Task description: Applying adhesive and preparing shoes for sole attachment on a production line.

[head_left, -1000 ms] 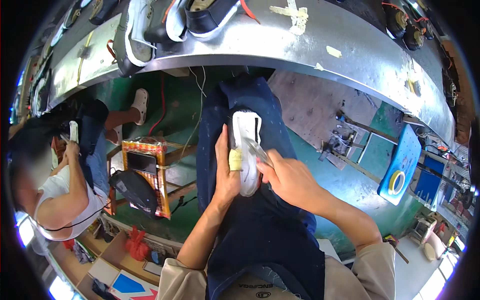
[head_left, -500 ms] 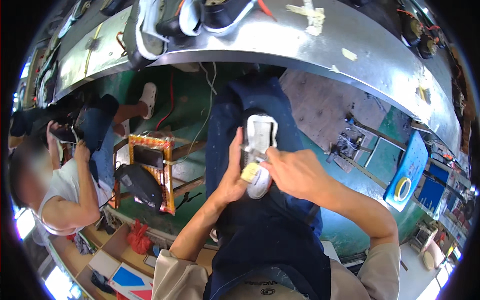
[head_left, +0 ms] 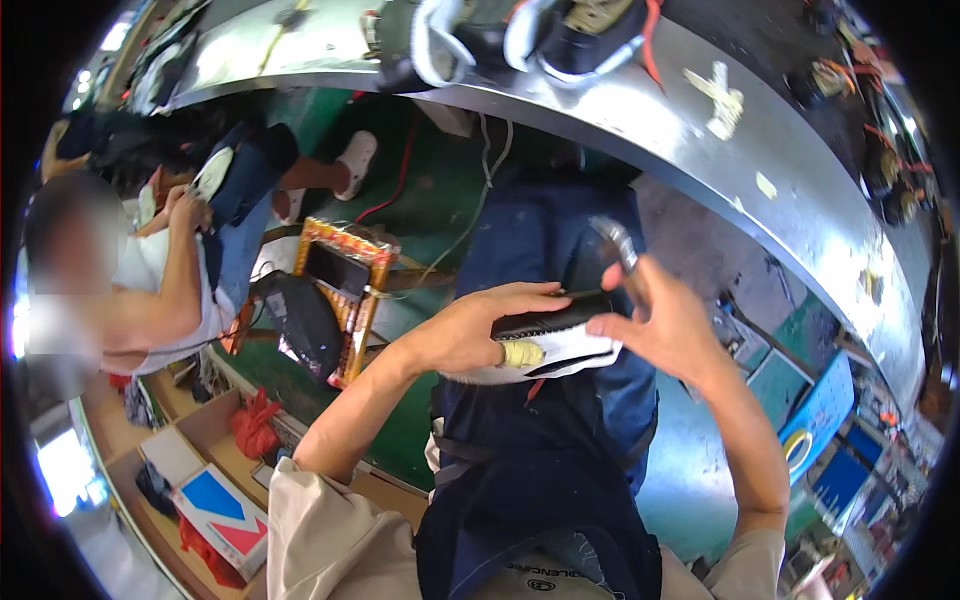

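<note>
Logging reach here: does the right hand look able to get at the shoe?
Probably yes: the right hand has its thumb at the right end of the shoe, with nothing visible between. The metal tool it holds may limit its grip; the left hand lies over the left part.

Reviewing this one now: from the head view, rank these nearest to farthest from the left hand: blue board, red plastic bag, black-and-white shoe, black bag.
1. Black-and-white shoe: held in the left hand.
2. Black bag: off to the hand's left.
3. Red plastic bag: farther left and lower in the view.
4. Blue board: across on the right side.
</note>
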Action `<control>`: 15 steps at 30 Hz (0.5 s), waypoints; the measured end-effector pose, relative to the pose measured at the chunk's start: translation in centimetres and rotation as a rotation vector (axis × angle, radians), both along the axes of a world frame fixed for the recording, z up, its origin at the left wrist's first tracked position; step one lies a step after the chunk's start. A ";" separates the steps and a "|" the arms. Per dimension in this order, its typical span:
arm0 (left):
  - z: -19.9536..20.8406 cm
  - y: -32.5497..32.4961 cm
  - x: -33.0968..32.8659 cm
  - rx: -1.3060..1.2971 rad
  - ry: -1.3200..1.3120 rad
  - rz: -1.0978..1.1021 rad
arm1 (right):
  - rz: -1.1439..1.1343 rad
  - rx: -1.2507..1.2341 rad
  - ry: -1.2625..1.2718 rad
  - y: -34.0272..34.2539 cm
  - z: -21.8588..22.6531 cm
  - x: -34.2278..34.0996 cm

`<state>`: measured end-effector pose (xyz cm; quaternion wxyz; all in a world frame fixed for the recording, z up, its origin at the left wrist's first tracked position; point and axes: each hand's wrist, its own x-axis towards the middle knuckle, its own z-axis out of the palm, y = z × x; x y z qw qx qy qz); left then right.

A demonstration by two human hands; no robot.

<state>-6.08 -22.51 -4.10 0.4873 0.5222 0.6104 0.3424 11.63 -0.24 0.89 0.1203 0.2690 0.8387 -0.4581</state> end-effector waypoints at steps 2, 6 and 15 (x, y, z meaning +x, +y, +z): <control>-0.8 -3.1 0.0 -0.026 0.140 0.061 | 0.088 0.095 0.172 -1.4 -4.6 1.3; -4.3 -12.3 2.6 -0.282 -0.445 0.885 | -0.067 0.065 0.076 -3.2 -4.0 0.6; -4.7 0.4 3.3 0.201 -0.911 1.168 | -0.165 -0.555 0.012 -4.6 -4.2 5.6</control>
